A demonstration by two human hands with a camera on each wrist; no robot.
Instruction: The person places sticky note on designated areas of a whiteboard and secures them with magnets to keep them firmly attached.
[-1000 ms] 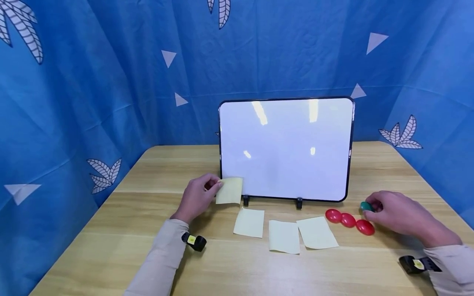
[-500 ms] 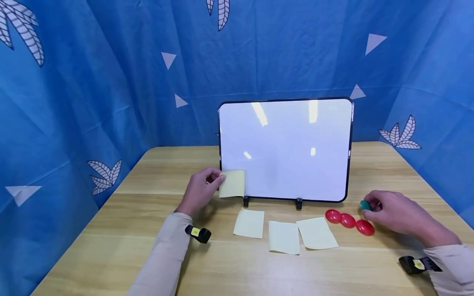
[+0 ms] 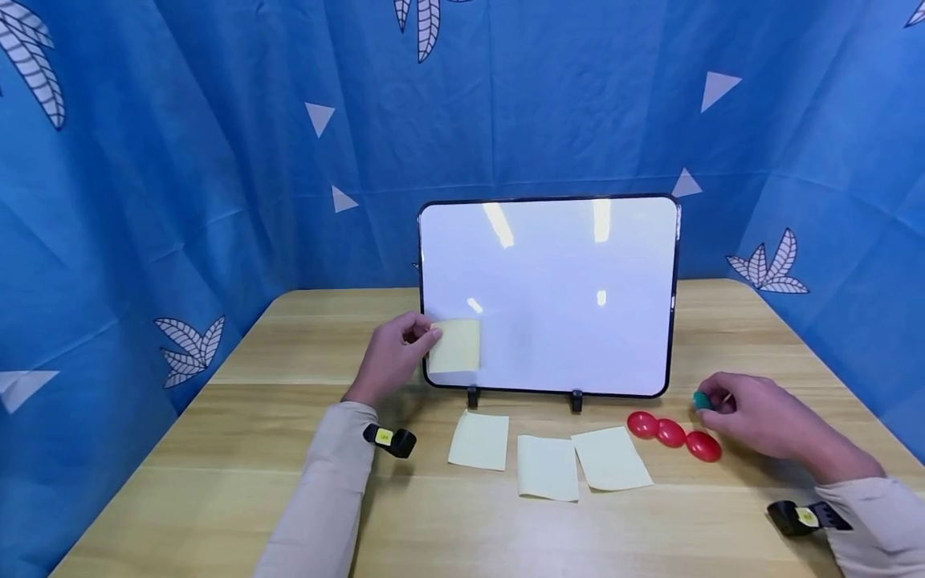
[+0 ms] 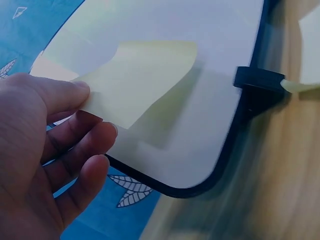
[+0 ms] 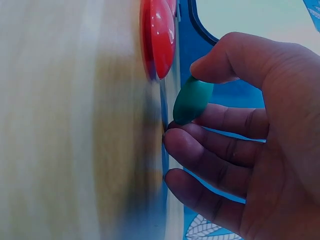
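Observation:
My left hand (image 3: 392,353) pinches a pale yellow sticky note (image 3: 457,345) by its left edge, in front of the lower left corner of the whiteboard (image 3: 556,281). In the left wrist view the note (image 4: 145,75) bends away from the thumb and casts a shadow on the board. My right hand (image 3: 766,413) pinches a round green magnet (image 3: 702,400) between thumb and fingers, low over the table at the right. Beside it lie 3 red magnets (image 3: 670,433) in a slanting row. The right wrist view shows the green magnet (image 5: 192,100) held on edge.
The whiteboard stands on small black feet (image 3: 576,401). In front of it on the wooden table (image 3: 303,482) lie a left sticky note (image 3: 480,440), a middle one (image 3: 548,468) and a right one (image 3: 613,457). A blue curtain (image 3: 578,96) hangs behind.
My left hand has raised the sticky note and moved it slightly right, over the whiteboard's lower left corner. The right hand keeps its hold on the green magnet, almost still. The head view has shifted slightly.

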